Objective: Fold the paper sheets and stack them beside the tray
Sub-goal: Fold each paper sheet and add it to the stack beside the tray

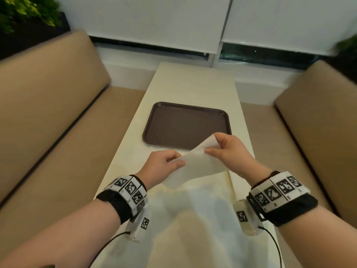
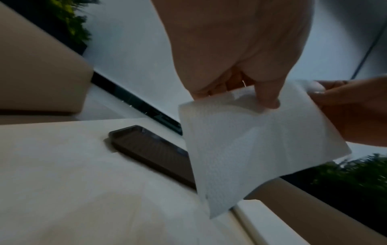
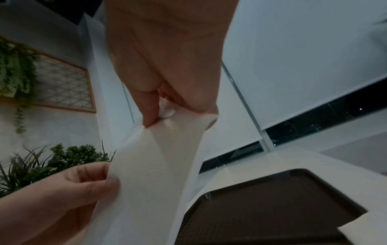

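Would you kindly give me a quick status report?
Left hand and right hand pinch one paper sheet, lifted. Tray bare. Nothing in the way.

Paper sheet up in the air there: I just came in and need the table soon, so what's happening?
A person holds one white paper sheet above the table, the left hand pinching one edge and the right hand pinching another. It looks mid-fold. More paper lies under the wrists. The brown tray sits beyond, holding nothing.
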The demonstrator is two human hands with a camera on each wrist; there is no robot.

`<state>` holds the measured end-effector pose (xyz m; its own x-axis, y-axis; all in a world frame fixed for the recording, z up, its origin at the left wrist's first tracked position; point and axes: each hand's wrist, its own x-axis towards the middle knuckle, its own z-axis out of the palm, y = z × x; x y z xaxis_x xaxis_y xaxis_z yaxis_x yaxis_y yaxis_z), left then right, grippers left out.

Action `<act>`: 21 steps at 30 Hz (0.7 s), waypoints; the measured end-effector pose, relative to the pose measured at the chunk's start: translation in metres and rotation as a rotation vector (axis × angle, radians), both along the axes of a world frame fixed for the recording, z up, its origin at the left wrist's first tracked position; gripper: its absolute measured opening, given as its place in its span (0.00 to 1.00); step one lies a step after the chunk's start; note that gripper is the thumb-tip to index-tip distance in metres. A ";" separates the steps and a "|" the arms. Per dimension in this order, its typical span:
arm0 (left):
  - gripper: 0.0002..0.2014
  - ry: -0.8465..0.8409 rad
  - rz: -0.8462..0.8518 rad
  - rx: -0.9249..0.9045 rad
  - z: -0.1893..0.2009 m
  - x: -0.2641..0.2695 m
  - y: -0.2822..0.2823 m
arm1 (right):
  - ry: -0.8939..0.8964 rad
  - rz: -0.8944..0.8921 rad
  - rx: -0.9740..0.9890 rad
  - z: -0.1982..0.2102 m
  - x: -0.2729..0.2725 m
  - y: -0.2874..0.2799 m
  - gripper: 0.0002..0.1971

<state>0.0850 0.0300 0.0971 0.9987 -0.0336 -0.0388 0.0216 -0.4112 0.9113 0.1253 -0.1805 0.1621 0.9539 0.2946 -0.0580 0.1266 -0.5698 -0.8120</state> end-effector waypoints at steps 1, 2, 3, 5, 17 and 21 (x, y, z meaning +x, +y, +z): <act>0.04 -0.037 -0.013 0.062 0.006 0.002 -0.006 | -0.030 -0.060 -0.010 0.001 -0.002 -0.010 0.07; 0.03 -0.085 -0.036 0.148 0.013 0.005 -0.013 | -0.084 -0.126 -0.034 0.001 -0.005 -0.019 0.11; 0.04 -0.137 -0.070 0.259 0.020 0.008 -0.021 | -0.199 -0.185 -0.098 0.001 -0.009 -0.027 0.17; 0.09 -0.240 -0.192 0.513 0.033 0.015 -0.039 | -0.505 -0.127 -0.337 0.002 -0.018 -0.041 0.30; 0.23 -0.293 -0.103 0.406 0.044 0.064 -0.145 | -0.032 -0.508 -0.070 -0.031 -0.022 -0.139 0.08; 0.38 0.375 -0.072 -0.327 -0.006 0.072 -0.196 | 0.150 -0.695 0.194 -0.062 -0.004 -0.158 0.07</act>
<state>0.1567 -0.1655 0.0909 0.9125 -0.1721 -0.3711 0.3549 -0.1178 0.9274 0.1211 -0.3386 0.0997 0.9102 -0.3566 -0.2104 -0.3315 -0.3230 -0.8865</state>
